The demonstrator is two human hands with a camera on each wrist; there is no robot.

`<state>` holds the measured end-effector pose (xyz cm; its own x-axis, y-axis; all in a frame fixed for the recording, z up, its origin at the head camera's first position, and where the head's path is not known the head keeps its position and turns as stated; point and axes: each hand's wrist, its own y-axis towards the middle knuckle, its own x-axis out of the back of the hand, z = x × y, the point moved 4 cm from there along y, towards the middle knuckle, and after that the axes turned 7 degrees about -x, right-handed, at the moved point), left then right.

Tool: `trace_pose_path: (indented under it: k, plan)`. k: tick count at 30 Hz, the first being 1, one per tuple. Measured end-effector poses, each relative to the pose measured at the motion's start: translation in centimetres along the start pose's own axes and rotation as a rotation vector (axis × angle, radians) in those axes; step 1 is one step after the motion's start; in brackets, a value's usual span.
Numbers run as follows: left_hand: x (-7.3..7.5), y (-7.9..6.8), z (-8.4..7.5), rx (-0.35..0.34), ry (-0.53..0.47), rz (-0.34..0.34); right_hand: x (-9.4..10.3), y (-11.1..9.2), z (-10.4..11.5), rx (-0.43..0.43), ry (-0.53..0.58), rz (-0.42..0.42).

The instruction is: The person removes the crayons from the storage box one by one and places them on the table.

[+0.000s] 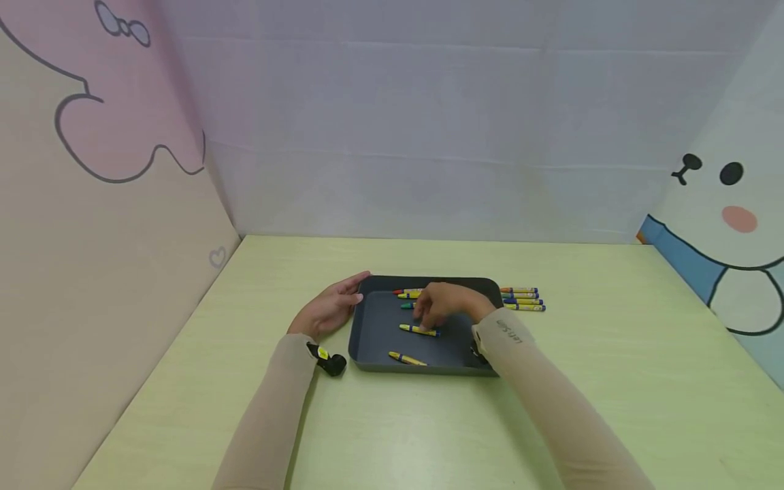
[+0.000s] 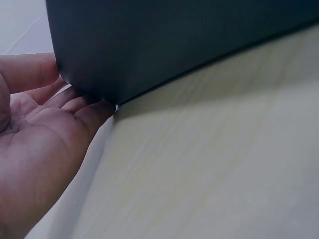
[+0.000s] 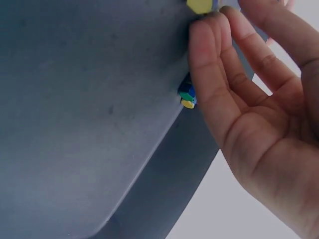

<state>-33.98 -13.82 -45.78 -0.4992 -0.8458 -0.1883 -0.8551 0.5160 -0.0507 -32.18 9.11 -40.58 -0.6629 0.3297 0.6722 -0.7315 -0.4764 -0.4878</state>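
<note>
My left hand (image 1: 329, 307) grips the left side of a dark grey tray (image 1: 373, 344), thumb at the rim and fingers along its outer wall; in the left wrist view its fingertips (image 2: 102, 107) meet the wall's bottom edge. Over the tray, my right hand (image 1: 444, 301) pinches a yellow crayon (image 1: 409, 328) with a blue band. That crayon's end (image 3: 200, 5) shows at the fingertips in the right wrist view. Behind the right hand lie a green crayon (image 1: 407, 306), a yellow crayon (image 1: 404, 296) and a red crayon (image 1: 399, 292), partly hidden. A brownish-yellow crayon (image 1: 407, 358) lies near the tray's front wall.
Several crayons (image 1: 523, 301) lie side by side on the pale wooden table (image 1: 612, 381), just right of the tray. A white curtain (image 1: 392, 136) closes off the back, and printed panels (image 1: 110, 258) stand at both sides.
</note>
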Motion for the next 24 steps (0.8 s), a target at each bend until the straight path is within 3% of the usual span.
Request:
trace_pose_path:
  k: [14,24]
  plan:
    - [-0.1,-0.1,0.0,0.002,0.0,-0.003,-1.0,0.0,0.7,-0.112,-0.054,-0.049]
    - [0.0,0.0,-0.1,0.002,-0.006,0.007,-1.1,0.0,1.2,-0.111,-0.122,-0.053]
